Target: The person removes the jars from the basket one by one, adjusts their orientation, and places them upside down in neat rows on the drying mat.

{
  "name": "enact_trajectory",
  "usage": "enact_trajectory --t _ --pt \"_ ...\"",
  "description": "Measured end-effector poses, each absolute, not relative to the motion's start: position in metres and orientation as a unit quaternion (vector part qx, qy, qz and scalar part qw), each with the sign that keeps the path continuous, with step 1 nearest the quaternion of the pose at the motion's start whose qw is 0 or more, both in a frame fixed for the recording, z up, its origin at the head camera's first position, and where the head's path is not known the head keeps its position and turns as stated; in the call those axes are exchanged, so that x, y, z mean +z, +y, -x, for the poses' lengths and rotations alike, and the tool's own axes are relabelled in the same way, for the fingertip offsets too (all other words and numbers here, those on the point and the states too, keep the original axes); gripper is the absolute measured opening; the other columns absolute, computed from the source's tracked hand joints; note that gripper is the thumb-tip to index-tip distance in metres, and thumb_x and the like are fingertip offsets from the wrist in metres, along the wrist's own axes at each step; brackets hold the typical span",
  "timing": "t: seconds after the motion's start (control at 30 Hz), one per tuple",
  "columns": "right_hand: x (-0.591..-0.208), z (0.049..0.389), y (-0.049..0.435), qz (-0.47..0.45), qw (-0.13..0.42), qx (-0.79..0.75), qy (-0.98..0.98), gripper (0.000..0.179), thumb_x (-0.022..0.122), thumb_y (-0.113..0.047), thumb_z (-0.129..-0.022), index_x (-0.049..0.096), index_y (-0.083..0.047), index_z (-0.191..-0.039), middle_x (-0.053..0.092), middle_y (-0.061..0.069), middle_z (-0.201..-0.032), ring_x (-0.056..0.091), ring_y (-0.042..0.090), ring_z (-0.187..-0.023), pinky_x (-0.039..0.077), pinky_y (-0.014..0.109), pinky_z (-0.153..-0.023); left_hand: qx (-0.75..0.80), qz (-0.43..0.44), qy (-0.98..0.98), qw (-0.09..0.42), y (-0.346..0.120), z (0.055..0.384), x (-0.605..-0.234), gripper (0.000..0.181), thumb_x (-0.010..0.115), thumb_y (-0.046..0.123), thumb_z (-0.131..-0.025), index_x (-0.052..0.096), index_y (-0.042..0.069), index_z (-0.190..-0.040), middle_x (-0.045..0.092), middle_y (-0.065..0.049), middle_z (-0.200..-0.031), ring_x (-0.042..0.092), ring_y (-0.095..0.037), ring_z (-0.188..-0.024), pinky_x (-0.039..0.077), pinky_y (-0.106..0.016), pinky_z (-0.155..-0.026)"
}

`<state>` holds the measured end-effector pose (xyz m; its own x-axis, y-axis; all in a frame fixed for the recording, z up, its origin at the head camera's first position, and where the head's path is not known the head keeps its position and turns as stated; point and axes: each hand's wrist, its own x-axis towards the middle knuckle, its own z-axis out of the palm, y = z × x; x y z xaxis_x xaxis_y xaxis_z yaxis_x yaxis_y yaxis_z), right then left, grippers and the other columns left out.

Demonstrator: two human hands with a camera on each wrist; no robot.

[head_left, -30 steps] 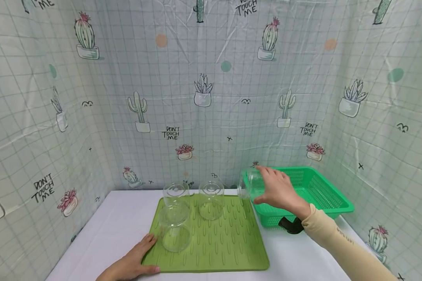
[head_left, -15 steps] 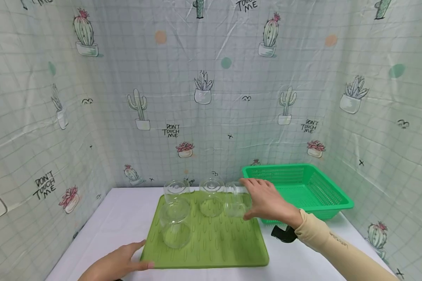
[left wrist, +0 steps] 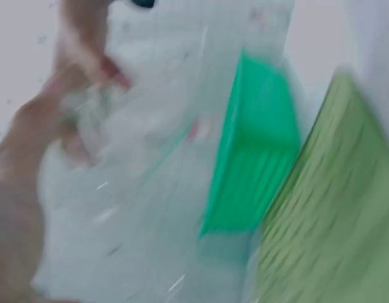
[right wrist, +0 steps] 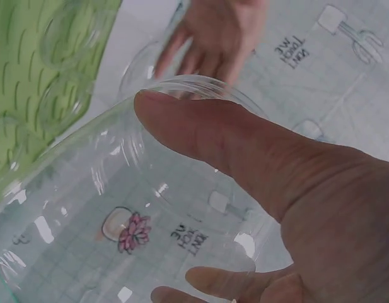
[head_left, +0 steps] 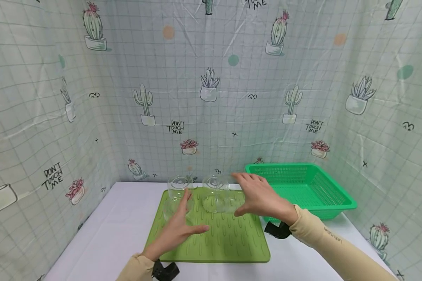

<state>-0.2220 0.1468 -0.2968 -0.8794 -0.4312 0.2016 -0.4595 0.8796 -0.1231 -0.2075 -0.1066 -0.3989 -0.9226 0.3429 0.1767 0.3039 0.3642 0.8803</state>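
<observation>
My right hand (head_left: 261, 197) grips a clear glass jar (right wrist: 150, 189), lying on its side in the air above the green mat (head_left: 232, 238). The thumb lies over the glass near its rim in the right wrist view, with fingertips beneath. My left hand (head_left: 177, 226) is raised over the mat's left half, thumb and fingers spread, apart from the held jar in the head view. One standing glass jar (head_left: 179, 184) shows at the back left. Another is partly covered by my left hand, and a third stands behind the held jar. The left wrist view is blurred.
A green plastic basket (head_left: 337, 191) stands at the right, close beside the mat. White cloth (head_left: 116, 218) covers the table. A cactus-print curtain (head_left: 183, 78) closes off the back and both sides.
My right hand has carried the jar left from beside the basket to over the mat. The left hand has lifted off the mat's left edge and moved right, toward the held jar.
</observation>
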Motion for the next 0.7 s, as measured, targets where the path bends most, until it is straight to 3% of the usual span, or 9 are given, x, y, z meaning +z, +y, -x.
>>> enact_trajectory --t 0.2,0.3,0.43,0.7 --pt "-0.298 0.218 0.143 -0.222 0.091 0.100 -0.965 0.103 0.090 -0.040 -0.061 0.040 -0.008 -0.145 0.050 0.012 -0.141 0.045 0.038 -0.130 0.036 0.059 -0.106 0.648 -0.222 0.727 0.056 -0.058 0.225 -0.418 0.115 0.066 0.056 -0.085 -0.013 0.008 -0.154 0.004 -0.020 -0.161 0.012 -0.040 -0.147 0.020 -0.053 -0.118" --pt "-0.299 0.216 0.141 -0.219 0.089 0.110 -0.965 0.102 0.090 -0.039 -0.061 0.040 -0.009 -0.145 0.050 0.011 -0.141 0.045 0.037 -0.131 0.036 0.058 -0.106 0.675 -0.223 0.699 0.075 -0.042 0.228 -0.423 0.110 0.061 0.059 -0.087 -0.006 0.004 -0.154 0.009 -0.023 -0.160 0.013 -0.041 -0.147 0.022 -0.054 -0.117" --pt "-0.302 0.214 0.138 -0.221 0.095 0.115 -0.964 0.102 0.090 -0.038 -0.061 0.040 -0.008 -0.144 0.051 0.012 -0.140 0.045 0.038 -0.131 0.036 0.058 -0.106 0.712 -0.216 0.664 0.074 -0.029 0.229 -0.430 0.097 0.059 0.057 -0.089 0.006 0.009 -0.155 0.017 -0.020 -0.160 0.017 -0.039 -0.147 0.022 -0.058 -0.116" --pt "-0.311 0.218 0.135 -0.224 0.108 0.118 -0.961 0.105 0.090 -0.043 -0.060 0.040 -0.007 -0.145 0.051 0.014 -0.141 0.047 0.039 -0.129 0.040 0.058 -0.102 0.793 -0.208 0.570 0.057 -0.016 0.229 -0.436 0.074 0.061 0.036 -0.094 0.018 0.019 -0.151 0.029 -0.012 -0.157 0.025 -0.029 -0.146 0.020 -0.053 -0.118"
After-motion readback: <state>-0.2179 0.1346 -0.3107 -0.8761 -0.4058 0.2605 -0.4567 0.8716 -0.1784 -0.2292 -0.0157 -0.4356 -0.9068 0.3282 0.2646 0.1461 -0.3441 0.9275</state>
